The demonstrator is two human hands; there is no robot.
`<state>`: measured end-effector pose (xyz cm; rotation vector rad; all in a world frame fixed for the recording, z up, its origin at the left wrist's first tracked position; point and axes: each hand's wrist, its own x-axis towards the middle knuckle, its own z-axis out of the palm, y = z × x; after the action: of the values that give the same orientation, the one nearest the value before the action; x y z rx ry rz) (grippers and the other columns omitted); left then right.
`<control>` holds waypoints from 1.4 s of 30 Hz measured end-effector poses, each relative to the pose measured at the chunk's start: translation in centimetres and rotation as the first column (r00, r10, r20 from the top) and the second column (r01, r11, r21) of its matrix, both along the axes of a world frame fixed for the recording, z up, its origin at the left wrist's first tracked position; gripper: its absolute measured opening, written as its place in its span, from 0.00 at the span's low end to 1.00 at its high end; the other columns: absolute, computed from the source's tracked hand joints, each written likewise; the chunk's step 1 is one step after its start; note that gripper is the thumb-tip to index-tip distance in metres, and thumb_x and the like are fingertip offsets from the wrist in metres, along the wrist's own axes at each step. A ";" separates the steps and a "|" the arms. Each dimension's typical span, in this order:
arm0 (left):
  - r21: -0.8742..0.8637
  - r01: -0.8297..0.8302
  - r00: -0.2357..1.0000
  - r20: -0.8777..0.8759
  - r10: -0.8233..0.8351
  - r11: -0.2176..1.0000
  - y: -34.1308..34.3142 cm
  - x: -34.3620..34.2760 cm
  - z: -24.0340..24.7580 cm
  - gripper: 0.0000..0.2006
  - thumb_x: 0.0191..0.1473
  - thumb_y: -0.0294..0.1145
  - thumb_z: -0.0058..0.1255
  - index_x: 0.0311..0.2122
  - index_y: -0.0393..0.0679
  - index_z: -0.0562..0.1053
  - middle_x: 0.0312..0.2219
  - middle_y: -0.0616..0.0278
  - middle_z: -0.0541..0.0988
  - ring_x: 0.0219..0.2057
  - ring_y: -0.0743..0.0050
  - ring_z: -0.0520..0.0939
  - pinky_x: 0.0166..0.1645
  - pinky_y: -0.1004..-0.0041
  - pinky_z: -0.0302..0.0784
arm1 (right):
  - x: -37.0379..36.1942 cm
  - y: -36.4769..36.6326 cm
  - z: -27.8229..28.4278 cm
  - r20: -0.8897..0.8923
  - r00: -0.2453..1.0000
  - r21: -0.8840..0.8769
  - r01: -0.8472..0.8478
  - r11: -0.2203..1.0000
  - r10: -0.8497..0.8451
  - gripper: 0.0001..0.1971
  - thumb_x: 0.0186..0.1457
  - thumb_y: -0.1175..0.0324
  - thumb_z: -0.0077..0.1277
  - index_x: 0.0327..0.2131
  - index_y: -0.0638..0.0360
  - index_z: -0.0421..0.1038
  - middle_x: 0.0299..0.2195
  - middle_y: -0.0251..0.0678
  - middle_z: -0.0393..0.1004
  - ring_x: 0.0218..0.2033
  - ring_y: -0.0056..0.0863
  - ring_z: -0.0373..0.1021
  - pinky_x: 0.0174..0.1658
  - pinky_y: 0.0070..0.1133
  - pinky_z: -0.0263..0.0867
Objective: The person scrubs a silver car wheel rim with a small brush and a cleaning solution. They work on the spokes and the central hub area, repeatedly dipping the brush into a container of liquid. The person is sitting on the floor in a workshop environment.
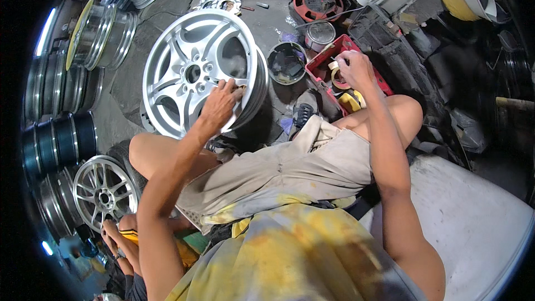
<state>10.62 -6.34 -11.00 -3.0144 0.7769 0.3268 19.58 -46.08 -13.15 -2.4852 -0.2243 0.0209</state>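
Observation:
A silver alloy wheel rim (pixel 181 86) stands tilted in front of my left leg, its spoked face turned up toward me. My left hand (pixel 220 106) rests on its right side, fingers bent against a spoke near the outer lip. A small brownish piece shows at those fingertips; its kind is unclear. Over a red plastic crate (pixel 380 79) at the right, my right hand (pixel 356 69) has its fingers drawn together. Something small and pale is by the fingertips, and I cannot make out what they hold. Below them in the crate lies a roll of tape (pixel 339 79).
Beside the crate stand an open dark-filled tin (pixel 287 63) and a lidded can (pixel 320 35). A red-and-black reel (pixel 319 4) lies beyond. More wheel rims (pixel 106 189) are stacked along the left. Another person's hand (pixel 114 237) shows at lower left. A white panel (pixel 457 217) lies at right.

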 end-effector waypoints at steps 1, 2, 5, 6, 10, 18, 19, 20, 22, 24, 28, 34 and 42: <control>0.072 0.028 0.999 0.023 -0.029 0.997 0.2 0.4 0.8 0.18 0.51 0.22 0.50 0.48 0.50 0.77 0.45 0.54 0.69 0.48 0.55 0.72 0.50 0.62 0.73 | -0.1 0.0 -0.3 -0.068 0.998 -0.032 0.011 0.999 -0.014 0.14 0.55 0.62 0.49 0.35 0.59 0.80 0.36 0.53 0.79 0.41 0.52 0.75 0.48 0.41 0.70; 0.104 0.012 1.000 0.026 -0.015 0.995 0.3 0.6 1.0 0.17 0.52 0.23 0.50 0.47 0.50 0.77 0.45 0.54 0.69 0.48 0.55 0.72 0.49 0.61 0.73 | -0.2 0.1 -0.6 -0.135 0.990 -0.065 0.021 0.998 -0.030 0.14 0.55 0.62 0.49 0.35 0.59 0.81 0.36 0.53 0.79 0.41 0.52 0.75 0.48 0.41 0.70; 0.221 -0.074 0.997 0.001 0.075 0.972 -0.7 0.6 1.2 0.11 0.54 0.28 0.49 0.43 0.49 0.78 0.43 0.51 0.69 0.47 0.53 0.74 0.47 0.59 0.74 | -0.3 0.8 -2.1 -0.218 0.976 -0.129 -0.016 0.991 -0.013 0.12 0.53 0.63 0.51 0.33 0.59 0.81 0.36 0.54 0.79 0.42 0.53 0.76 0.49 0.41 0.71; 0.209 -0.111 0.994 0.015 0.110 0.972 -0.9 0.5 -0.3 0.09 0.54 0.29 0.50 0.39 0.47 0.79 0.42 0.50 0.71 0.45 0.53 0.76 0.45 0.58 0.76 | -0.6 1.0 -2.6 -0.215 0.976 -0.144 -0.011 0.990 -0.021 0.12 0.53 0.63 0.52 0.33 0.59 0.81 0.36 0.54 0.79 0.42 0.53 0.76 0.49 0.41 0.71; 0.019 -0.157 0.979 -0.128 0.158 0.987 -1.2 1.4 -1.5 0.09 0.55 0.30 0.49 0.33 0.40 0.80 0.39 0.43 0.73 0.40 0.46 0.80 0.43 0.56 0.78 | 0.4 1.4 -3.8 -0.296 0.953 -0.264 -0.143 0.954 0.061 0.14 0.54 0.60 0.53 0.38 0.57 0.81 0.38 0.54 0.79 0.43 0.54 0.75 0.50 0.41 0.70; 0.066 -0.205 0.978 -0.029 0.207 0.977 3.0 2.0 1.6 0.13 0.56 0.28 0.47 0.43 0.49 0.81 0.40 0.47 0.72 0.42 0.49 0.77 0.44 0.57 0.77 | 0.6 2.5 -2.6 -0.331 0.942 -0.252 -0.024 0.967 -0.063 0.15 0.54 0.58 0.52 0.38 0.57 0.81 0.38 0.53 0.79 0.44 0.53 0.75 0.50 0.41 0.70; 0.071 -0.188 0.982 0.002 0.188 0.980 3.2 1.9 1.0 0.11 0.55 0.28 0.48 0.40 0.47 0.80 0.40 0.47 0.72 0.42 0.50 0.77 0.43 0.58 0.78 | 0.8 2.1 -3.6 -0.322 0.945 -0.263 -0.036 0.964 -0.053 0.15 0.54 0.58 0.52 0.38 0.57 0.81 0.38 0.53 0.79 0.44 0.53 0.75 0.50 0.41 0.70; 0.080 -0.171 0.985 0.032 0.169 0.982 3.0 1.7 0.0 0.09 0.54 0.29 0.49 0.37 0.44 0.80 0.39 0.47 0.73 0.41 0.50 0.77 0.42 0.60 0.78 | 1.0 2.3 -3.8 -0.312 0.949 -0.271 -0.047 0.961 -0.042 0.16 0.54 0.58 0.52 0.39 0.57 0.81 0.38 0.53 0.79 0.44 0.53 0.75 0.50 0.41 0.70; 0.099 -0.181 0.983 0.022 0.180 0.978 1.6 1.5 -1.0 0.07 0.51 0.28 0.50 0.31 0.38 0.77 0.39 0.46 0.73 0.41 0.50 0.78 0.41 0.61 0.79 | 1.1 2.6 -4.0 -0.325 0.943 -0.298 -0.023 0.954 -0.079 0.16 0.54 0.57 0.52 0.39 0.57 0.81 0.38 0.53 0.79 0.44 0.53 0.76 0.50 0.41 0.70; 0.039 -0.152 0.987 -0.040 0.153 0.988 0.7 0.5 -2.6 0.07 0.52 0.27 0.50 0.35 0.39 0.76 0.38 0.46 0.73 0.41 0.47 0.78 0.43 0.57 0.79 | 1.2 3.8 -2.2 -0.364 0.926 -0.291 -0.008 0.957 -0.104 0.15 0.53 0.62 0.51 0.38 0.60 0.81 0.41 0.56 0.79 0.47 0.54 0.75 0.52 0.41 0.70; -0.151 -0.135 0.991 -0.046 0.129 0.979 -0.6 -0.2 -1.1 0.08 0.55 0.30 0.50 0.38 0.42 0.78 0.39 0.46 0.73 0.42 0.47 0.78 0.42 0.55 0.80 | 1.4 3.7 -2.3 -0.328 0.939 -0.307 -0.004 0.952 -0.102 0.16 0.56 0.59 0.51 0.39 0.61 0.80 0.42 0.55 0.79 0.47 0.53 0.75 0.52 0.41 0.71; 0.082 -0.104 0.990 0.100 0.096 0.991 4.3 1.8 -0.1 0.09 0.55 0.33 0.52 0.40 0.47 0.79 0.37 0.51 0.72 0.42 0.54 0.77 0.38 0.60 0.79 | 1.0 4.0 -3.7 -0.245 0.968 -0.434 -0.160 0.887 0.055 0.13 0.52 0.64 0.52 0.37 0.56 0.82 0.45 0.56 0.76 0.46 0.49 0.75 0.52 0.38 0.72; -0.117 -0.037 0.999 -0.040 0.033 0.992 -0.2 1.2 -3.3 0.08 0.50 0.30 0.50 0.31 0.38 0.78 0.36 0.39 0.76 0.41 0.40 0.78 0.46 0.54 0.77 | 0.5 5.2 -5.0 -0.257 0.964 -0.400 -0.164 0.902 0.062 0.18 0.46 0.61 0.63 0.45 0.42 0.81 0.51 0.47 0.66 0.50 0.50 0.68 0.53 0.40 0.71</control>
<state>11.81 -6.55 -14.30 -3.1437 0.7732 0.3520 20.06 -40.87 -18.11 -2.8599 -0.2870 0.4618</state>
